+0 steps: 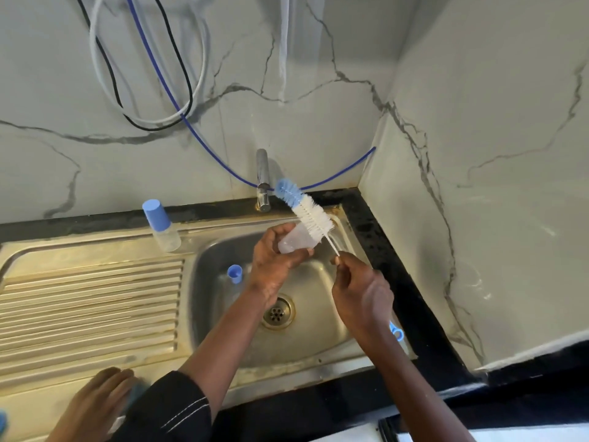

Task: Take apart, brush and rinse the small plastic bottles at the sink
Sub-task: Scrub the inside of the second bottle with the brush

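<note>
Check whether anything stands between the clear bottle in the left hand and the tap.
Yes: the bottle brush, held by the right hand, slants its bristle head across the gap between the clear bottle and the tap.

Nothing here can be read. The blue-capped bottle (162, 226), the clear bottle (294, 241) and the brush (306, 212) show no lettering, brand or number that I can make out.
</note>
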